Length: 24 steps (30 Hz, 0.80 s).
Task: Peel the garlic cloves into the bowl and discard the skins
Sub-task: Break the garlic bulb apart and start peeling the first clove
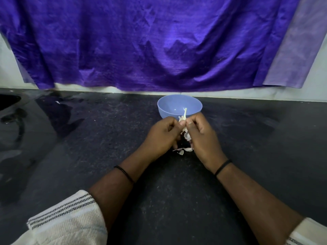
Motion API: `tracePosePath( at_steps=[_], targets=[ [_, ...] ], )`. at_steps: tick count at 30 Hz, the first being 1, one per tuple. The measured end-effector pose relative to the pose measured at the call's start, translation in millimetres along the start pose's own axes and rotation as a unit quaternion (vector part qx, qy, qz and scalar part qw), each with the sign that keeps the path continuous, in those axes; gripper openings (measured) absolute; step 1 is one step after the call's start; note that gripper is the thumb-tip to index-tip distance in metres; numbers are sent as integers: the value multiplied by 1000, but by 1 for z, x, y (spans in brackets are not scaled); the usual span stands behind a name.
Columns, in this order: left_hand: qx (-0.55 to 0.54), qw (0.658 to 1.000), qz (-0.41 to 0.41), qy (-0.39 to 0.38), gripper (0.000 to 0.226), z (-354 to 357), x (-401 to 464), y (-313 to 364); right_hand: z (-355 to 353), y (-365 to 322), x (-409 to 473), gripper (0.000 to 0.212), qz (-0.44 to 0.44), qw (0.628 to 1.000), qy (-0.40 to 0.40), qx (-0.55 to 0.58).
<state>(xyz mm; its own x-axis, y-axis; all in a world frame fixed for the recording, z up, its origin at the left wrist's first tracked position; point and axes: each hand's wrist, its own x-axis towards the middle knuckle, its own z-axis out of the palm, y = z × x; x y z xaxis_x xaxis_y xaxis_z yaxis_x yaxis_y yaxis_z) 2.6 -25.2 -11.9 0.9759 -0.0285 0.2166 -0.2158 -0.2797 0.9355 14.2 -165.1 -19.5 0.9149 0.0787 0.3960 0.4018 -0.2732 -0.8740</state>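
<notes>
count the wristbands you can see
2: one black wristband on the left wrist, one black wristband on the right wrist. Sleeves cover the forearms further up, so more could be hidden.

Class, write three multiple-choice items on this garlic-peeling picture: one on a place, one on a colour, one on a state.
1. Where is the bowl?
A. beyond the hands
B. beside the left elbow
C. under the right arm

2. What colour is the bowl?
A. red
B. light blue
C. black

3. What are the hands doing?
A. resting flat
B. lifting the bowl
C. pinching the garlic

Key: 1 A, it stands past the left hand and right hand; 2 B, its wall is pale blue; 3 C, both hands' fingers curl round it.
</notes>
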Motion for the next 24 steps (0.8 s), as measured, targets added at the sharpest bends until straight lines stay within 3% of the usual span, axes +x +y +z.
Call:
tracePosePath(
  at_steps=[3,7,11,24],
  targets=[
    [51,999,16,-8,41,10,-3,-1,2,-6,-6,16,-25,1000,-2,-10],
    [100,990,71,73,45,20,-7,1,7,-10,-9,20,-1,1000,12,14],
    [151,976,110,114,55,27,-8,-1,13,-14,-13,22,-36,998,55,4],
    [86,979,135,129,61,35,-10,-1,19,-13,-17,21,-35,992,119,-5]
  ],
)
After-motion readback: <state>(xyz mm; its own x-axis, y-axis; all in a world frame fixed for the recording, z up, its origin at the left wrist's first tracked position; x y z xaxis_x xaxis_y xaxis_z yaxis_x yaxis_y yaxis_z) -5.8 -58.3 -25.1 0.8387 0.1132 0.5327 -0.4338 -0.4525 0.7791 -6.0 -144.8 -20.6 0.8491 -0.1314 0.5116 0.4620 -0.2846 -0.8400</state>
